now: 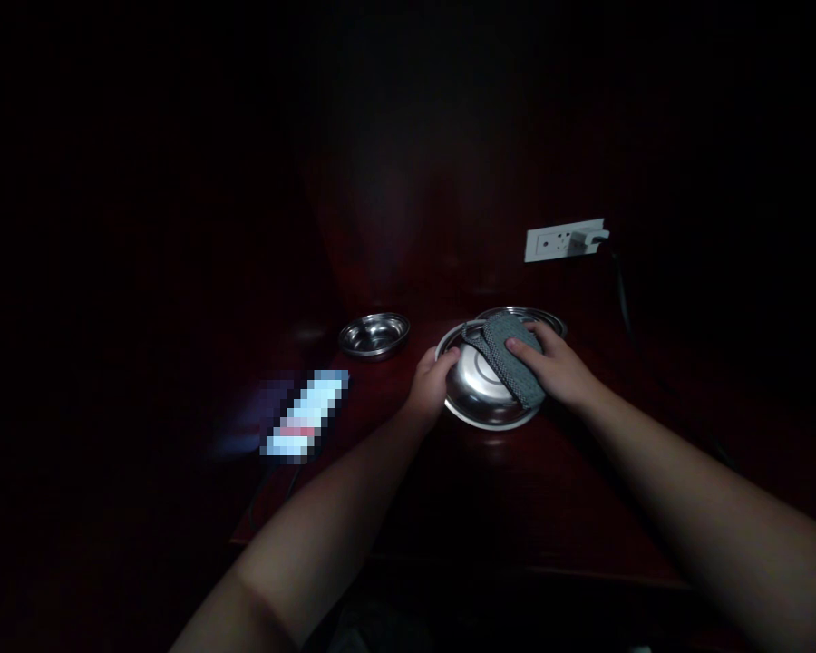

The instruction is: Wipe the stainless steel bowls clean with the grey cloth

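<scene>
A shiny steel bowl (480, 390) is tilted toward me on the dark red table. My left hand (430, 381) grips its left rim with curled fingers. My right hand (558, 365) presses a grey cloth (510, 358) against the bowl's surface, fingers laid over the cloth. Behind the bowl the rim of another steel dish (550, 319) shows, partly hidden by the cloth and my right hand.
A smaller steel bowl (374, 334) sits to the left on the table (517, 508). A lit phone screen (307, 415) lies further left near the table edge. A white wall socket (563, 240) with a plug and dark cable is on the back panel. The surroundings are very dark.
</scene>
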Demonstrator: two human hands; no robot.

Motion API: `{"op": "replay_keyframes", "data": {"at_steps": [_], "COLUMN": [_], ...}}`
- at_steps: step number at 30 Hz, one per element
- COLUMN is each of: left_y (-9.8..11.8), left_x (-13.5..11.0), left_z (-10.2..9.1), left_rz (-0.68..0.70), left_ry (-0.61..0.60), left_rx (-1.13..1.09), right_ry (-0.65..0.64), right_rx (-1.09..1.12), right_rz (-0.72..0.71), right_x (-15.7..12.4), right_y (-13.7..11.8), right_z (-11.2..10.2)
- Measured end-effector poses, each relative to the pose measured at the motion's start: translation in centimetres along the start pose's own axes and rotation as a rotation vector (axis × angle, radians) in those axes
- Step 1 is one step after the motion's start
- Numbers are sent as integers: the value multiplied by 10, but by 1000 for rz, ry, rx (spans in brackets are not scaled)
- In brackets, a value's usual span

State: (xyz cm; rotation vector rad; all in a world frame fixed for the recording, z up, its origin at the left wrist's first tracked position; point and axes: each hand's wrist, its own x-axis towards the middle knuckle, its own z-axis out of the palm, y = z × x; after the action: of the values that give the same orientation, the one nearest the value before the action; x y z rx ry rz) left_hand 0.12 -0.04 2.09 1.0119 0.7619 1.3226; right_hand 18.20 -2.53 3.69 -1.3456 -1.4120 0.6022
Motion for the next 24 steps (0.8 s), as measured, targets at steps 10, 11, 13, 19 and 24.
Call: {"op": "replay_keyframes", "data": {"at_steps": [10, 11, 13, 19, 24], "left_y": [-2, -2, -2, -1, -2], "left_x": [1, 1, 1, 0, 1], "left_z": [-2, -2, -2, -1, -1], "left_rz": [-12, -13, -15, -11, -7], "left_ry": [2, 1, -2, -6, -5], "left_rx": [-9, -12, -18, -8, 7], "right_ry": [-7, -5, -5, -5, -9], "right_rx": [-9, -10, -8, 1, 8], "right_rz": [-3, -3, -2, -12, -8], "right_x": [1, 1, 1, 1, 1], "right_y": [1, 1, 2, 2, 2], "right_z": [-1, -1, 0, 0, 0]}}
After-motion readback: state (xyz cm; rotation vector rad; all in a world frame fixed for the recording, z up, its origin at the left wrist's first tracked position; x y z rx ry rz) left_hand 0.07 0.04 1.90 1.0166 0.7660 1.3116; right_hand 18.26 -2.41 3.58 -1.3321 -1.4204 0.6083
